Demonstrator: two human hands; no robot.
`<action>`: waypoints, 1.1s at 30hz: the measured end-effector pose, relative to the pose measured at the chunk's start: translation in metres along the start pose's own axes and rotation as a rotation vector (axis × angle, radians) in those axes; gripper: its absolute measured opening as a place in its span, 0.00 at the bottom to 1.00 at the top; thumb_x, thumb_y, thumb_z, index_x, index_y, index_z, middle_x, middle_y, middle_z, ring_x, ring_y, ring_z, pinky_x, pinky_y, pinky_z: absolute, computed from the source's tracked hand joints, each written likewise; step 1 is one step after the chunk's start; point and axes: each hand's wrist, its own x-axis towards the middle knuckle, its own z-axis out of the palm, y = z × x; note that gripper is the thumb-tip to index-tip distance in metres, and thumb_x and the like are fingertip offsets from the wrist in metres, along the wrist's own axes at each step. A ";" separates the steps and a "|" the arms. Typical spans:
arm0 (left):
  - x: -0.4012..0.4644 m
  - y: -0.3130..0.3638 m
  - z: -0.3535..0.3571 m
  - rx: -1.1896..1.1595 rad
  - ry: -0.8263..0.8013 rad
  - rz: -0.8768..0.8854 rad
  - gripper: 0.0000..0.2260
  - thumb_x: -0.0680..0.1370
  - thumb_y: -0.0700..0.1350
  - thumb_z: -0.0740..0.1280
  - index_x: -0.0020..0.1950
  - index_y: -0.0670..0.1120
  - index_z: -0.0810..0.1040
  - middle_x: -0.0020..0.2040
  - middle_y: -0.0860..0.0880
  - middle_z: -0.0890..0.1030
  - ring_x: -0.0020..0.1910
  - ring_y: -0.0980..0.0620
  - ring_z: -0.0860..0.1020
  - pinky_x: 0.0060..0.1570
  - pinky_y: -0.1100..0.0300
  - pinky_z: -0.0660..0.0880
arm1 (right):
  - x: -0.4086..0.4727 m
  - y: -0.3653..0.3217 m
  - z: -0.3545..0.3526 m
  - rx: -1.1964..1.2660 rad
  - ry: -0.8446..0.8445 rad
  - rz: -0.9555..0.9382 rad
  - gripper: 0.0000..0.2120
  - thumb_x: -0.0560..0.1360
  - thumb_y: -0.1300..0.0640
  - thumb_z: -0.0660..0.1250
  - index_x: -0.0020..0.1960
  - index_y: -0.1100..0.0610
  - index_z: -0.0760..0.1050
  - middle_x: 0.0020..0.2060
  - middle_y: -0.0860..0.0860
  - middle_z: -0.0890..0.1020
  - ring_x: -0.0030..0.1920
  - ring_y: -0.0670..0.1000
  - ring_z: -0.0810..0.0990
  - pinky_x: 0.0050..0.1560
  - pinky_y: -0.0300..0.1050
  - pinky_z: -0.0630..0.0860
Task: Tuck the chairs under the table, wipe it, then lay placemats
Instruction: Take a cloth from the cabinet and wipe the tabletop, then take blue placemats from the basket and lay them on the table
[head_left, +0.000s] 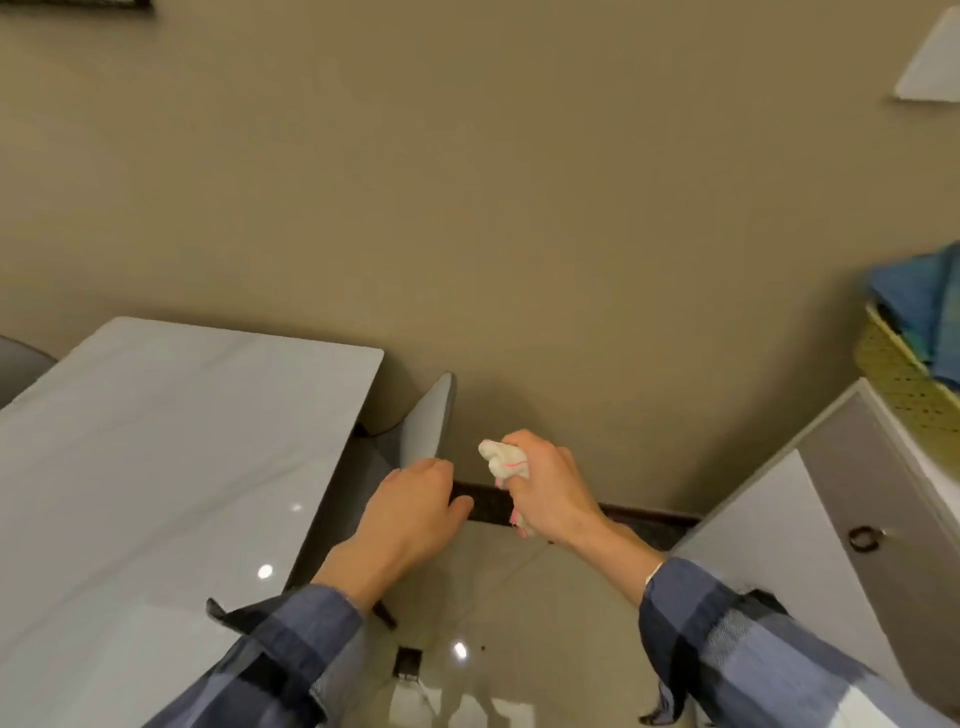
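Chairs were where your attention sat at this moment. One chair (431, 421) stood at the short end of the table (156, 441), its seat already under the top and only its grey backrest showing just beside the table edge. Your left hand (410, 512) lay on the top of that backrest with the fingers curled over it, so I judged you were pushing it home or had just finished doing so. A second chair (21, 364) showed as a grey curve at the far left side of the table; too little of it was in view to say whether it was tucked.

Your right hand (545, 488) was clenched round a balled white cloth (504, 460) with pink marks, held in the air above the floor (519, 597), near the left hand but clear of the chair and the table.

Wiping looked not yet begun: the cloth was off the table, and the glossy top gave no sign either way of having been cleaned. No placemat lay on the part of the table in view. A yellow perforated mat (904, 389) with blue fabric (919, 306) on it rested on the cabinet (810, 509) at your right; that might have been the placemats, though I could not tell.

So by my reading you were late in the first step, with wiping and laying mats both left.
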 end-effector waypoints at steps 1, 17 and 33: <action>0.004 0.017 0.004 0.017 -0.026 0.061 0.11 0.81 0.55 0.61 0.50 0.47 0.73 0.48 0.50 0.76 0.47 0.50 0.76 0.47 0.56 0.72 | -0.014 0.012 -0.014 0.008 0.045 0.030 0.14 0.74 0.68 0.62 0.52 0.50 0.74 0.39 0.51 0.80 0.24 0.55 0.78 0.22 0.51 0.77; -0.017 0.331 0.066 0.282 -0.287 1.010 0.15 0.81 0.59 0.57 0.46 0.48 0.72 0.48 0.46 0.79 0.52 0.44 0.77 0.63 0.48 0.68 | -0.269 0.125 -0.161 0.051 0.807 0.597 0.06 0.74 0.62 0.65 0.48 0.53 0.76 0.38 0.52 0.83 0.33 0.52 0.82 0.36 0.49 0.81; -0.232 0.488 0.110 0.395 -0.678 1.448 0.22 0.79 0.60 0.62 0.34 0.45 0.71 0.32 0.48 0.75 0.34 0.47 0.75 0.40 0.51 0.74 | -0.591 0.121 -0.142 -0.022 0.915 1.192 0.04 0.72 0.58 0.68 0.47 0.54 0.78 0.37 0.51 0.84 0.37 0.50 0.83 0.42 0.47 0.80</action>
